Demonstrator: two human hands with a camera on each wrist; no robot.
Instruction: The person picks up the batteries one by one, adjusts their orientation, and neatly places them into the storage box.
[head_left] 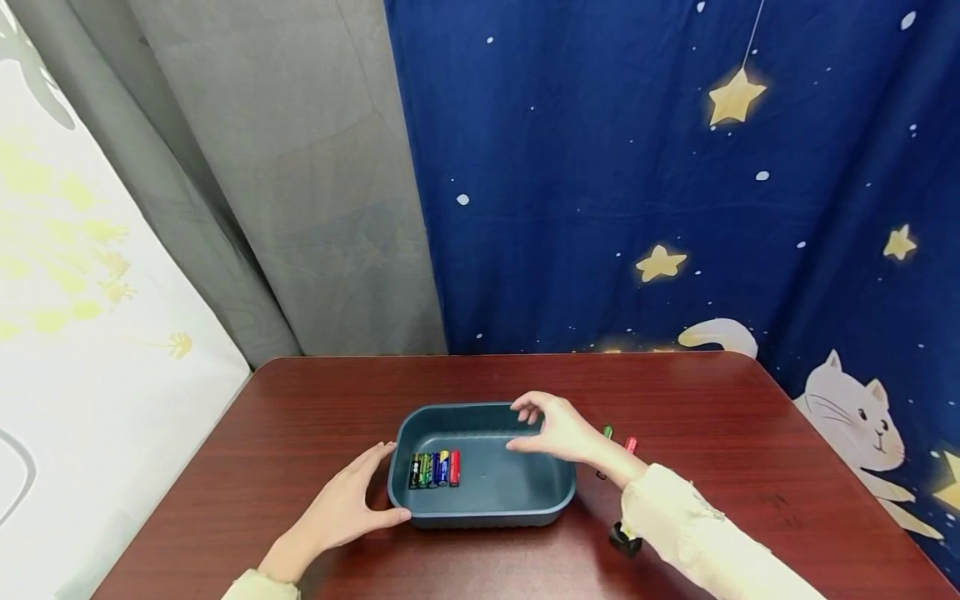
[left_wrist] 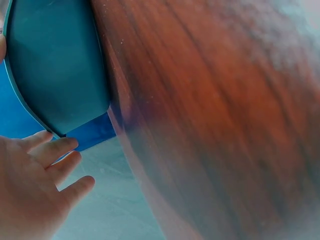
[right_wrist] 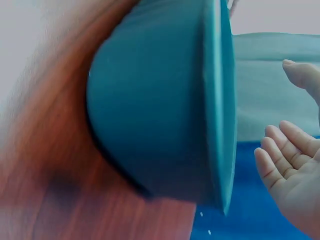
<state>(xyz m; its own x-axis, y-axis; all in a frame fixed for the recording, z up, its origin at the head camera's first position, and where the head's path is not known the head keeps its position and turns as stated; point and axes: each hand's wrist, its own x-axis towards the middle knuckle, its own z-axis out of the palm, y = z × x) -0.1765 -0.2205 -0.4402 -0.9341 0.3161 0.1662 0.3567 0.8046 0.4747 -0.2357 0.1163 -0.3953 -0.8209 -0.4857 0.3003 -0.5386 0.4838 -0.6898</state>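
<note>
A dark teal plastic basin (head_left: 502, 518) rests on the table. Several batteries stand in a side-by-side row at its left end, from a black and green battery (head_left: 415, 472) to a red battery (head_left: 454, 468). My left hand (head_left: 347, 500) spreads around the basin's left side, its fingertips along the rim and thumb at the front corner; in the left wrist view its fingers (left_wrist: 62, 150) are at the rim. Above the basin's right end hovers my right hand (head_left: 557, 429), fingers loosely bent. The right wrist view shows its palm (right_wrist: 300, 192) bare, beyond the rim.
On the reddish-brown table (head_left: 322, 417), right of the basin, lie a green-ended battery (head_left: 607, 432) and a red battery (head_left: 632, 445), partly hidden by my right forearm. A small black object (head_left: 625, 540) shows beneath the right sleeve. Behind the table hangs a blue star-patterned curtain (head_left: 570, 208).
</note>
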